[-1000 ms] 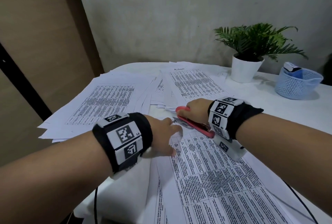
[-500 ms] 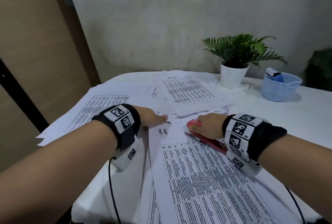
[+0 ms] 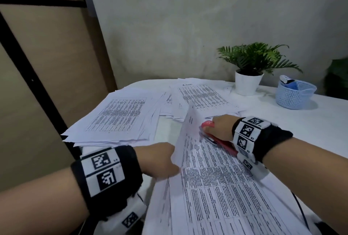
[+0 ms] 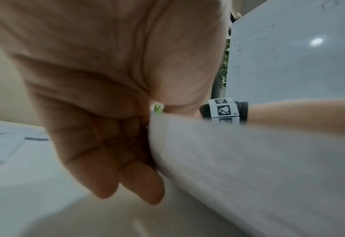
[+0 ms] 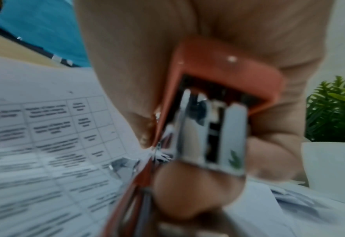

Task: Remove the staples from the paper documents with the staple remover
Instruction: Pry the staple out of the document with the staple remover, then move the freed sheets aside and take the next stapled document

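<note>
A white table (image 3: 305, 121) is set against a grey plaster wall (image 3: 188, 18). Near the white-potted fern (image 3: 250, 65), a red staple remover (image 3: 218, 136) is gripped by the right hand (image 3: 220, 126); a printed white sheet (image 3: 188, 131) is pinched upright by the left hand (image 3: 160, 161).

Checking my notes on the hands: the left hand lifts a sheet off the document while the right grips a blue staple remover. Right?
Not quite: the staple remover in the right hand is red, as the head view shows. The left hand does lift the sheet.
</note>
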Demonstrator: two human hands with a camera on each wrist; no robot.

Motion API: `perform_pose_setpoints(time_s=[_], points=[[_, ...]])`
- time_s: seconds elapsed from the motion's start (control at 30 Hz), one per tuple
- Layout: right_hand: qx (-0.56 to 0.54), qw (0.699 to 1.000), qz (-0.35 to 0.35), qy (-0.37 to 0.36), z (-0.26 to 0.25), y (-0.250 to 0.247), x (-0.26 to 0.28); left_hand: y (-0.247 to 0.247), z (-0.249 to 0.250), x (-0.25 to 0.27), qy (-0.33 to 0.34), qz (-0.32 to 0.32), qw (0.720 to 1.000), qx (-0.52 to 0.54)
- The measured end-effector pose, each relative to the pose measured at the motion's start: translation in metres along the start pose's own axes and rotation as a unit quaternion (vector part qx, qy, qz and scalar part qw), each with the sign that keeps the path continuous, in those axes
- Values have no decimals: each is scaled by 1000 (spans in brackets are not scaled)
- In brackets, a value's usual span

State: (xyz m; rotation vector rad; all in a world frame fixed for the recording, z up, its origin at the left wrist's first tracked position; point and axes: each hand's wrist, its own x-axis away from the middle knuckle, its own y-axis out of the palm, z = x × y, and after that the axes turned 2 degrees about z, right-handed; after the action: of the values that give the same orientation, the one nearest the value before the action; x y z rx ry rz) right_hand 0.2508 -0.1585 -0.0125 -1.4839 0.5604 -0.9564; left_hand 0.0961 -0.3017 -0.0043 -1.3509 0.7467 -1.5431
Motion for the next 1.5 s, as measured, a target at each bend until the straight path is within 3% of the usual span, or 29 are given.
perform_pose_setpoints(time_s=[0.17, 0.23, 0.33, 0.43, 0.63, 0.77, 0.97, 1.03, 1.1, 1.2, 1.27, 1.37, 1.5], points=[[-42, 997, 51, 43, 9, -20, 20, -38, -18, 8, -36, 140, 986, 79], [-38, 997, 57, 46, 13, -26, 28, -62, -34, 13, -50, 208, 965, 151], [-50, 995, 65, 58, 18, -29, 30, -103, -66, 17, -91, 314, 910, 255], [-61, 994, 54, 72, 22, -25, 25, -141, -102, 16, -161, 364, 890, 221], [-56, 996, 18, 70, 23, -12, 15, -163, -169, -16, -286, 348, 879, 154], [-52, 996, 0, 66, 23, -8, 7, -151, -213, -58, -323, 317, 886, 102], [-54, 997, -28, 37, 25, -9, -4, -118, -238, -88, -395, 255, 881, 57], [-55, 997, -35, 34, 25, -9, -8, -126, -246, -97, -385, 259, 886, -23], [-56, 997, -36, 39, 26, -7, -13, -147, -233, -99, -329, 264, 903, -85], [-51, 997, -38, 40, 27, -4, -20, -177, -180, -108, -225, 268, 931, -102], [-52, 997, -34, 39, 28, -1, -25, -183, -141, -129, -169, 275, 946, -42], [-61, 997, -31, 42, 30, 3, -29, -165, -93, -169, -122, 214, 968, 45], [-36, 999, -36, 17, 26, 1, -24, -117, -42, -215, -100, 184, 978, -11]])
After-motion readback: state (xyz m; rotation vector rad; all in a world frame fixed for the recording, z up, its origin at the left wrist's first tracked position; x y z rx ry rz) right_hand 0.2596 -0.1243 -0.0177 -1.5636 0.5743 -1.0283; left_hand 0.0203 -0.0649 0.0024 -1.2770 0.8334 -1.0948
